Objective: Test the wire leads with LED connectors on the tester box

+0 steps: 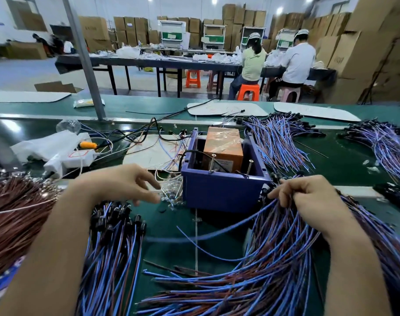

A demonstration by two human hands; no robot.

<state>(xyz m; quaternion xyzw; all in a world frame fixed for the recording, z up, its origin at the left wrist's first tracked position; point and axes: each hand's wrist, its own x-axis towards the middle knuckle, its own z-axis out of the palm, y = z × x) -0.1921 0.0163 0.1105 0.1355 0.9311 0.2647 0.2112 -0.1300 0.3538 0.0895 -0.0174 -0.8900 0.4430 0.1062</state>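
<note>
On the right hand [308, 197] the fingers hold a bunch of wire leads [274, 258] beside the tester box [224, 190] on the surface [171, 222]. I cannot tell if the left hand [126, 185] holds anything. Big piles [281, 142] wait, so lots seems left

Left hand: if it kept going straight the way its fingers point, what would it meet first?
Probably the small heap of clear LEDs just past the fingertips of the left hand, with the purple tester box wall right behind it. Depth is unclear, so the fingers may already touch the heap.
</note>
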